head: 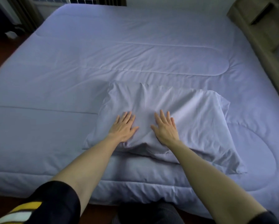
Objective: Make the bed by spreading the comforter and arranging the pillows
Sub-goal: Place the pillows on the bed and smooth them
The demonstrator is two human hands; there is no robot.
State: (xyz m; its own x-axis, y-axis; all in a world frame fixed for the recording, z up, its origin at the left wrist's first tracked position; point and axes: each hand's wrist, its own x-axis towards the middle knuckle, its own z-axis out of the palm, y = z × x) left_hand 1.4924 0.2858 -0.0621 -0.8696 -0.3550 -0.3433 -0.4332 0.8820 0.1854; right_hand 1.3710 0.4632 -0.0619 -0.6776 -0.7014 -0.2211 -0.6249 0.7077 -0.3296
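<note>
Both hands lie flat, fingers straight and slightly spread, palms down on a pale lavender fabric pillow [176, 113]; neither grasps anything. Left hand [124, 126] presses the pillow's near-left part, and right hand [165, 126] rests just beside it, the two thumbs pointing toward each other with a small strip of pillowcase between them. The pillow dents and wrinkles under the palms, and its bulk stretches away to the right of the right hand, with a loose flap of case trailing toward the near right.

Under the pillow and beyond the fingertips, a pale lavender quilted comforter [135, 50] lies spread over the whole bed, with long stitched seams and light creases ahead of the hands; its near edge hangs over the bedside below the forearms. Bare forearms run back from both hands toward the camera, the left one ending in a black short sleeve with yellow and white stripes [43, 206]. Far off to the right of the right hand stands an olive-brown upholstered headboard [263, 41]. Well beyond and left of the left hand is a dark curtain [24, 15].
</note>
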